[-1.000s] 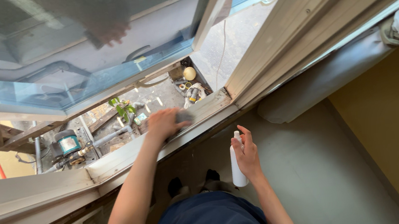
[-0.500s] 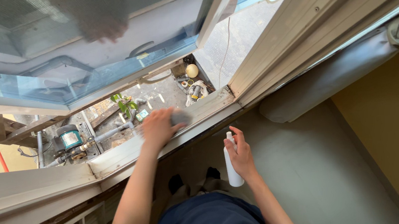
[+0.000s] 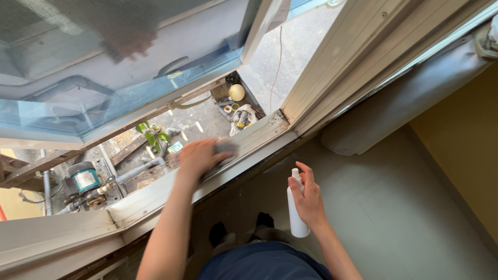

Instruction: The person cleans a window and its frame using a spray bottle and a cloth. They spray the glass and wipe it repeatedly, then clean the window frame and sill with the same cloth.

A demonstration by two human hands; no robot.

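Left hand (image 3: 196,157), centre of frame, is pressed flat w/ fingers curled over a grey cloth (image 3: 223,145) on the window sill track (image 3: 143,199). Judged step: wiping the track, mid-stroke; hand is blurred. Next move likely needs steady pressure along the groove twd the corner, keeping the cloth from slipping out the opening. Right hand (image 3: 309,199), lower centre, is wrapped round a white spray bottle (image 3: 296,206), held upright, nozzle up; contents can't be told. Open glass sash (image 3: 97,70) fills upper left. Below outside, a pump (image 3: 85,179) & plant (image 3: 151,135).

Grey cloth (image 3: 225,146) on window sill (image 3: 143,202)
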